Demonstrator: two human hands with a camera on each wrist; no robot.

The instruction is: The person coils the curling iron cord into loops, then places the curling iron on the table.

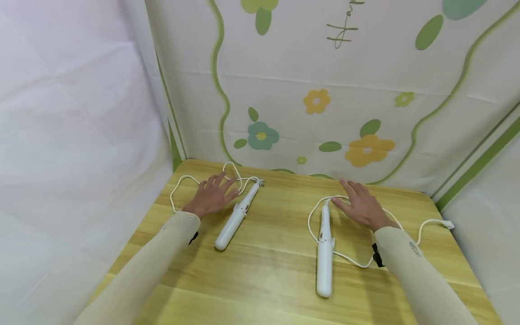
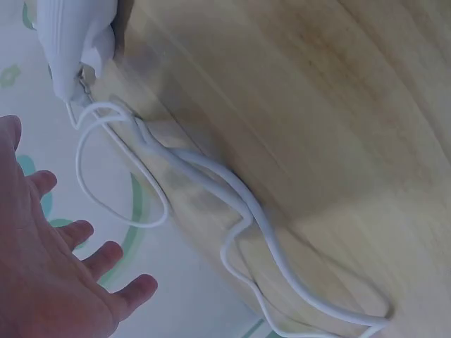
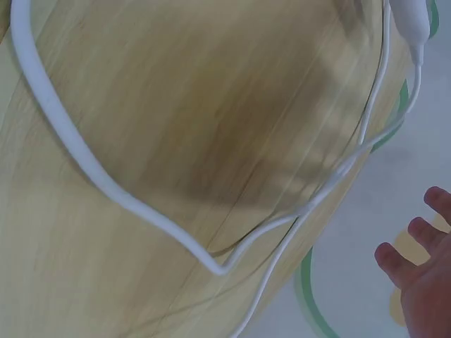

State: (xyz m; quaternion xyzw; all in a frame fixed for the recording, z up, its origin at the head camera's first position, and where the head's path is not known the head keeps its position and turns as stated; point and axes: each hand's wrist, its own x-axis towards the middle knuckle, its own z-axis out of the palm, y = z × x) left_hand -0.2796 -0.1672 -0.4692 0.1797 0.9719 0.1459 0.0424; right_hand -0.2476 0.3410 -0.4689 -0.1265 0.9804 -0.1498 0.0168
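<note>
Two white curling irons with cords lie on the wooden table. The left curling iron (image 1: 237,218) slants, its cord end toward the back; the right curling iron (image 1: 324,253) points almost straight at me. My left hand (image 1: 213,196) is spread just left of the left iron's handle, over its looped cord (image 2: 215,184). In the left wrist view its fingers are apart and hold nothing. My right hand (image 1: 361,205) reaches out right of the other iron's cord end, above the white cord (image 3: 155,220). Its fingers (image 3: 396,264) are extended and empty in the right wrist view.
A flower-printed cloth (image 1: 284,117) hangs behind the table's back edge. White cloth (image 1: 81,135) walls the left side, and another sheet (image 1: 487,243) stands at the right. A cord plug (image 1: 448,224) lies at the table's right edge.
</note>
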